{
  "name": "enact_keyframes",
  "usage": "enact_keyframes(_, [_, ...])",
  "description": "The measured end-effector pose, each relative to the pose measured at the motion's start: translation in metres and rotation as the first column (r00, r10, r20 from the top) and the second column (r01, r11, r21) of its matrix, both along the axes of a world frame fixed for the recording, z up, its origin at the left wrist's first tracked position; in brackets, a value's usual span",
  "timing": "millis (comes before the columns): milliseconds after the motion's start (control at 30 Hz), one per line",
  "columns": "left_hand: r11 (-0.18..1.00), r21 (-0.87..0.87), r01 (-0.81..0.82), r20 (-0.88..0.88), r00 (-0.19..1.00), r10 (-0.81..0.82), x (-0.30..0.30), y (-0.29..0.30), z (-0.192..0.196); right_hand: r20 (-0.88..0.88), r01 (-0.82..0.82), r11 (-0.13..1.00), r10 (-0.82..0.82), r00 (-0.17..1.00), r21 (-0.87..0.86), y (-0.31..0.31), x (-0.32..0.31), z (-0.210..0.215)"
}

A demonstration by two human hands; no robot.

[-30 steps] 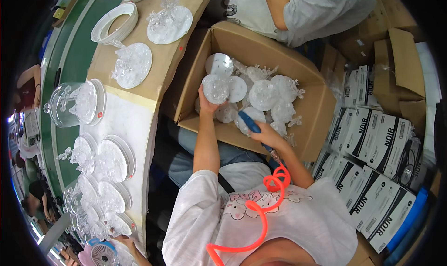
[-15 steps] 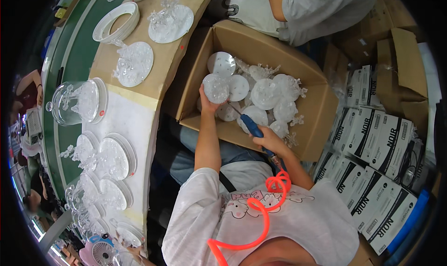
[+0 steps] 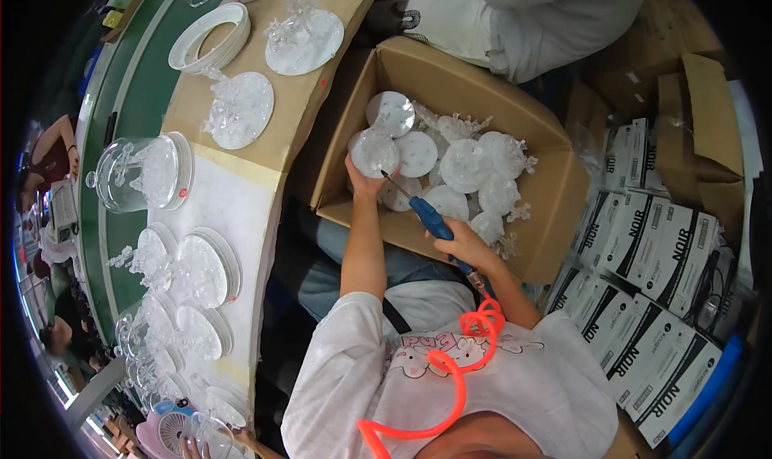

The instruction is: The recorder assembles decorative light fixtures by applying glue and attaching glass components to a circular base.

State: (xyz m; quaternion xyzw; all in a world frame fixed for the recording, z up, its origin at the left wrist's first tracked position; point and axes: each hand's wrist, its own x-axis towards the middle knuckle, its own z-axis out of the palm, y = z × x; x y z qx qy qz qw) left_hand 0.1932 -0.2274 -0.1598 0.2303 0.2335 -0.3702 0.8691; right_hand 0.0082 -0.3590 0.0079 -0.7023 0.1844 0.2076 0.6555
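A round clear disc [image 3: 375, 150] is held in my left hand [image 3: 366, 182], over the left side of an open cardboard box [image 3: 531, 104]. My fingers curl round its lower left edge; what lies beneath it is hidden. In my right hand [image 3: 465, 246] is a blue air blow gun [image 3: 431, 218] with a thin metal nozzle and a red coiled hose [image 3: 482, 321]. The nozzle's tip points at the lower right part of the disc; whether it touches I cannot tell. Several similar clear discs [image 3: 465, 166] with ornate clear figures lie in the box.
On the left, a table [image 3: 233, 190] bears several clear discs with figures [image 3: 241, 112], a glass dome [image 3: 133, 174] and white rings [image 3: 211, 38]. Beyond it runs a green conveyor [image 3: 127, 109]. Another person [image 3: 555, 21] sits past the box; printed cartons [image 3: 651, 246] stack at right.
The blow gun's tip has moved up and left, from beside the disc to its lower right part. My left hand keeps hold of the disc. The other person's bare arm has gone from view.
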Motion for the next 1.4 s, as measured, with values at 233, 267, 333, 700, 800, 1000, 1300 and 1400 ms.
enact_keyframes(233, [0.997,0.042,-0.065,0.008,0.998,0.065,-0.001,0.0,-0.003,-0.006,-0.119,0.989,0.119,0.993,-0.091,-0.006,-0.003,0.001])
enact_keyframes(267, [0.997,0.044,-0.066,0.009,0.998,0.066,-0.001,0.002,-0.004,0.0,-0.124,0.981,0.125,0.992,-0.151,-0.007,-0.003,-0.001])
enact_keyframes(333, [0.998,0.046,-0.043,0.073,0.997,0.04,-0.002,0.003,-0.003,0.0,-0.12,0.982,0.121,0.993,-0.149,-0.006,-0.006,-0.004])
enact_keyframes(700, [0.999,-0.02,0.032,-0.037,0.999,-0.033,0.002,-0.005,0.009,-0.042,0.022,0.998,-0.024,0.999,-0.055,-0.019,-0.021,-0.013])
enact_keyframes(800, [0.997,-0.063,0.035,0.009,0.999,-0.035,0.001,0.0,0.014,-0.062,0.13,0.989,-0.134,0.989,-0.065,-0.018,-0.024,-0.017])
enact_keyframes(1000, [0.968,-0.241,-0.072,0.125,0.987,0.105,-0.021,-0.006,0.088,-0.168,0.567,0.816,-0.548,0.82,0.107,-0.044,-0.056,-0.051])
enact_keyframes(1300, [0.801,-0.117,-0.587,0.265,0.759,0.595,-0.036,0.102,0.261,-0.121,0.543,0.818,-0.529,0.84,0.192,-0.034,-0.049,-0.034])
enact_keyframes(1400, [0.793,-0.027,-0.609,0.394,0.722,0.568,-0.019,0.121,0.264,-0.143,0.596,0.767,-0.579,0.803,0.237,-0.018,-0.047,-0.029])
